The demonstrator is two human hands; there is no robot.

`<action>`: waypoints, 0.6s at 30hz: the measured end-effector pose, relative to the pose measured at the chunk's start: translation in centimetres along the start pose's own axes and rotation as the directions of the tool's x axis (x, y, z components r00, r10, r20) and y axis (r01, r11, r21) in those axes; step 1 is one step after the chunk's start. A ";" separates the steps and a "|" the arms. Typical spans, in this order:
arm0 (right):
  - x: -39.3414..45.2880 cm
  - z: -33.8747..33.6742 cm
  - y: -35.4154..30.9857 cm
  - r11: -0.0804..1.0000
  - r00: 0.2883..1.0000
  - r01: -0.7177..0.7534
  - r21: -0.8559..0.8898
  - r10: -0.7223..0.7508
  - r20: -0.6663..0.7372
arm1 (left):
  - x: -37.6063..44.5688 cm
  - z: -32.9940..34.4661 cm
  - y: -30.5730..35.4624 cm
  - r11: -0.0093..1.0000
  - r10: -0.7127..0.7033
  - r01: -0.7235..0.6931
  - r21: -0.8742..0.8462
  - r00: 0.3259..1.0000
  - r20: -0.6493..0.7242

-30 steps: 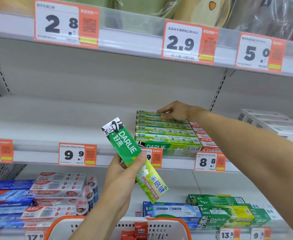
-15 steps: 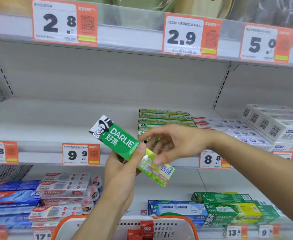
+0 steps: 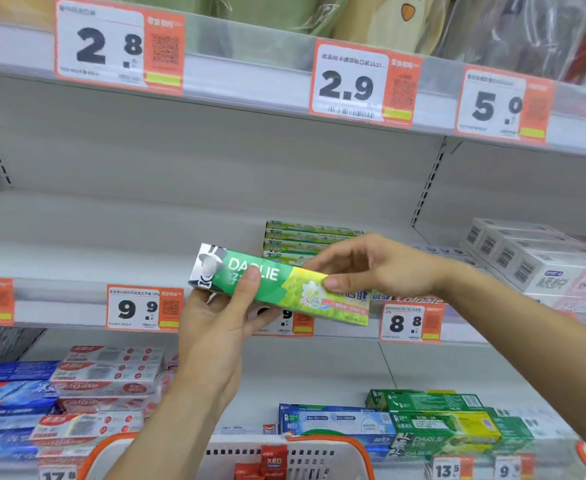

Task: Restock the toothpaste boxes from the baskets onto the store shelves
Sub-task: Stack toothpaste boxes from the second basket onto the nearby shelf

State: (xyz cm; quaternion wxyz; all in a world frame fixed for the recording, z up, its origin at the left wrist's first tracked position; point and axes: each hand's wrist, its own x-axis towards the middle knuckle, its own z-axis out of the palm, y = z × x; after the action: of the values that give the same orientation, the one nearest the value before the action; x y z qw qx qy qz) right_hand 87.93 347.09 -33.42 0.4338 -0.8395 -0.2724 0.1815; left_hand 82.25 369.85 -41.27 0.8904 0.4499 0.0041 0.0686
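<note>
Tilting from its steeper slant half a second earlier, the green Darlie box (image 3: 277, 289) lay nearly level in front of the middle shelf (image 3: 111, 244), with the left hand (image 3: 215, 327) gripping its left part, thumb curled across the logo, while the right hand (image 3: 371, 268), which had only been reaching in, now pinched its right half between thumb and fingers (image 3: 322, 263). Below, the white basket with orange rim (image 3: 319, 448) held small red packs (image 3: 272, 460). Behind the box a stack of matching green boxes (image 3: 305, 237) sat on that shelf, partly hidden by the right hand, with white boxes (image 3: 527, 258) to its right and price tags (image 3: 144, 308) along the shelf edge.
</note>
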 end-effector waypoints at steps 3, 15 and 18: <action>0.3 0.0 -0.4 0.989 1.000 -0.002 -0.149 0.001 -0.009 | 0.0 0.4 -0.2 1.000 -0.002 0.002 0.007 1.000 0.007; 5.3 -8.2 1.9 0.881 0.862 -0.160 -0.444 -0.094 -0.499 | 3.3 -3.5 -3.3 -0.154 0.322 -0.356 0.922 0.864 0.387; 7.0 -9.0 4.4 0.852 0.890 -0.217 -0.476 -0.027 -0.455 | 3.9 -3.9 -3.9 -0.126 0.293 -0.300 0.945 0.899 0.325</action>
State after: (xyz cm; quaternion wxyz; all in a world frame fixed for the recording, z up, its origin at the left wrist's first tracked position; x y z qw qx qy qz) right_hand 99.62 343.61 -32.53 0.2343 -0.9559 -0.1613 -0.0733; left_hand 86.36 371.15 -46.52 0.2509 0.9361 -0.0514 0.2409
